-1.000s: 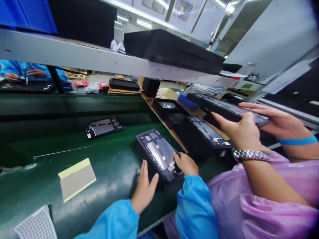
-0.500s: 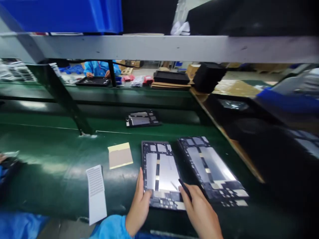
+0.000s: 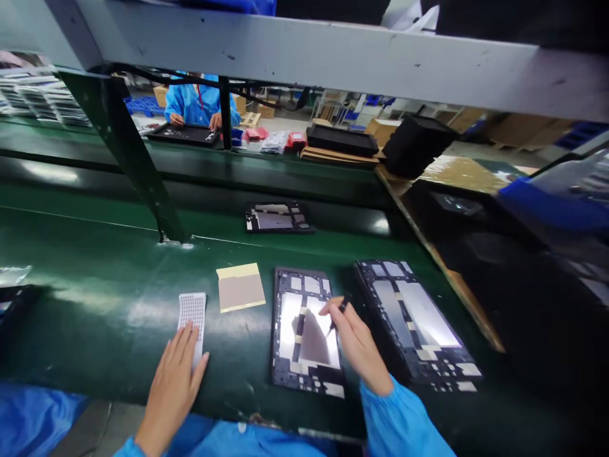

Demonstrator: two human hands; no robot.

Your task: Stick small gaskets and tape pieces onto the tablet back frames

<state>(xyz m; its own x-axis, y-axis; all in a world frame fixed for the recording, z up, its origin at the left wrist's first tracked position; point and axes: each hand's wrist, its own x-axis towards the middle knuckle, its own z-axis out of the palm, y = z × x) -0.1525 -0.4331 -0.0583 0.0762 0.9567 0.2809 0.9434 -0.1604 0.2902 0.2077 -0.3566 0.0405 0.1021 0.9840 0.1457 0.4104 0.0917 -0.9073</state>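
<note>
My left hand lies flat with its fingers stretched over a white sheet of small labels, covering the sheet's lower part. In my right hand is a slim black pen-like tool, held in a pinch; its thin tip points down over the nearest tablet housing. That opened tablet housing rests on the green bench, its shiny metal plate crossed by a dark strip and reflecting my hand. To its right is a similar tablet housing, seemingly on a stack.
A yellow-edged beige card lies left of the nearest housing. Farther back lies another tablet housing. A slanted green post and a grey shelf beam cross the view. A co-worker sits behind a black tray.
My left hand has let go of the tablet housing and moved left onto the label sheet, which has shifted up. My right hand has risen along the housing with the tool. The view has tilted.
</note>
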